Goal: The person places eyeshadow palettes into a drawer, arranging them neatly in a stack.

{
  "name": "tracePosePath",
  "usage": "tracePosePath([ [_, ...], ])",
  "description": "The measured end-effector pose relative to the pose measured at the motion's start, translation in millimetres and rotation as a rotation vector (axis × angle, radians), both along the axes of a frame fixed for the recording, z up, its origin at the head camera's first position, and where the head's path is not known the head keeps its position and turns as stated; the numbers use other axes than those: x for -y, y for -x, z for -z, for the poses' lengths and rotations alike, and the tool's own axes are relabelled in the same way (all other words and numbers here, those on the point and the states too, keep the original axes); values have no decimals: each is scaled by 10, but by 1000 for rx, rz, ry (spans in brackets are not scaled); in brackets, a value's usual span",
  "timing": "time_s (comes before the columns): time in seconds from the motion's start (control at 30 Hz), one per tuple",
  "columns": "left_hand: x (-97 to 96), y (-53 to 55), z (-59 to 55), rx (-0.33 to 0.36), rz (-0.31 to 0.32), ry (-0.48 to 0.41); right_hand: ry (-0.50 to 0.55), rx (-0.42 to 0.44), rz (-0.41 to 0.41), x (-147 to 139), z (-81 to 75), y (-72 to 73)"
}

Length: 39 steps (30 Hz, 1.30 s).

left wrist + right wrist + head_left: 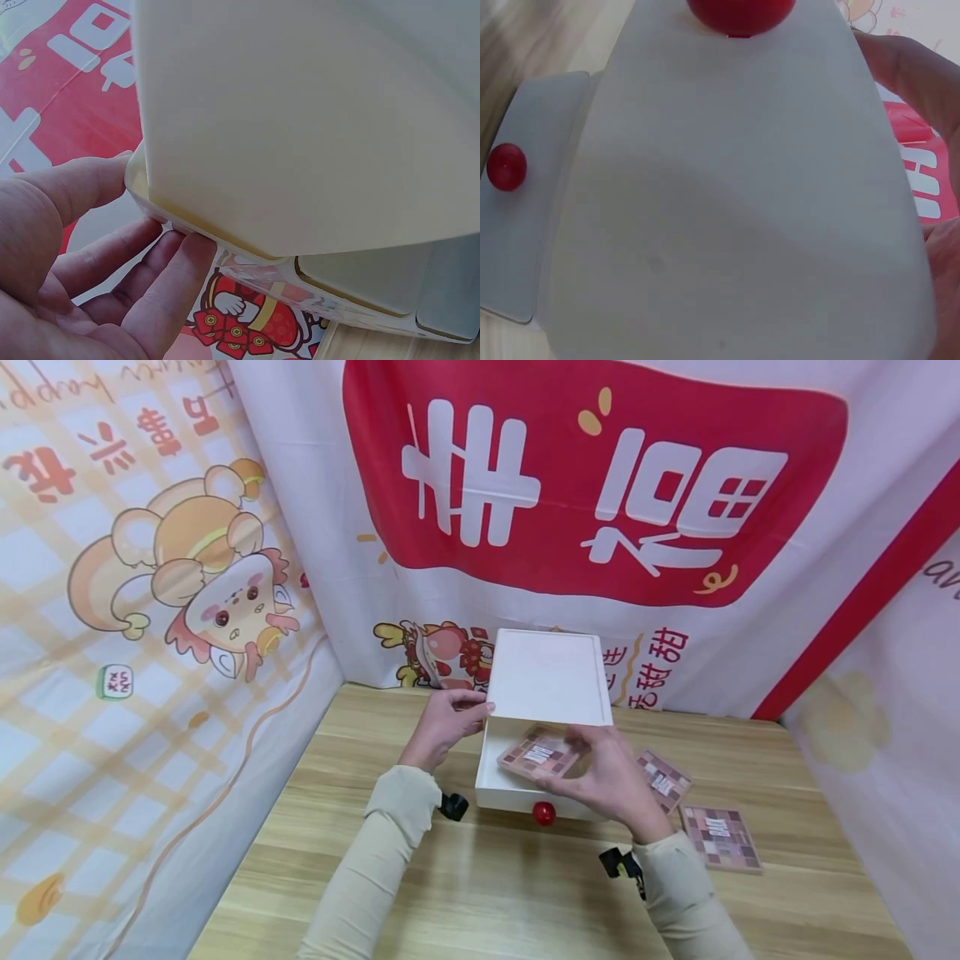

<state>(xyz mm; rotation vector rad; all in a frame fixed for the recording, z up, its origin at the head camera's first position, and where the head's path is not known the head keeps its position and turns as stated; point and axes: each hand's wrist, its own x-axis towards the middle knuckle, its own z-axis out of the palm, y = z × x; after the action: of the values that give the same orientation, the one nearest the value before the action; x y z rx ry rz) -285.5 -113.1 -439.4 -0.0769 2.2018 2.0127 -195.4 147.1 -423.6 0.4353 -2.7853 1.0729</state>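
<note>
A small white drawer cabinet [547, 672] stands on the table with a drawer [498, 797] pulled out by its red knob [543, 813] side. Over that drawer my right hand [611, 777] pinches an eyeshadow palette [536, 753], tilted and partly inside. In the right wrist view the drawer's white front [735, 172] hides the palette. My left hand [446, 727] holds the cabinet's left edge; its thumb [82, 184] lies at the front rim and its fingers bend against the side wall. A lower drawer front [536, 180] with its own red knob [507, 166] is pushed in.
Two more eyeshadow palettes, one [663, 781] partly behind my right hand and another [722, 837] nearer, lie flat to the right on the wooden table [480, 893]. Printed cloth [600, 485] hangs close behind the cabinet and along both sides.
</note>
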Motion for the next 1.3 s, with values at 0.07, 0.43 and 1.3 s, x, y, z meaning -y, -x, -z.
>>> tracePosePath([
  [0.07, 6, 1, 1, 0, -1, -2, 0, 3, -8, 5, 3, 5],
  [0.43, 7, -7, -2, 16, 5, -5, 37, 32, 12, -68, -7, -61],
  [1.3, -1, -16, -19, 27, -9, -6, 197, -40, 160, -544, 15, -307],
])
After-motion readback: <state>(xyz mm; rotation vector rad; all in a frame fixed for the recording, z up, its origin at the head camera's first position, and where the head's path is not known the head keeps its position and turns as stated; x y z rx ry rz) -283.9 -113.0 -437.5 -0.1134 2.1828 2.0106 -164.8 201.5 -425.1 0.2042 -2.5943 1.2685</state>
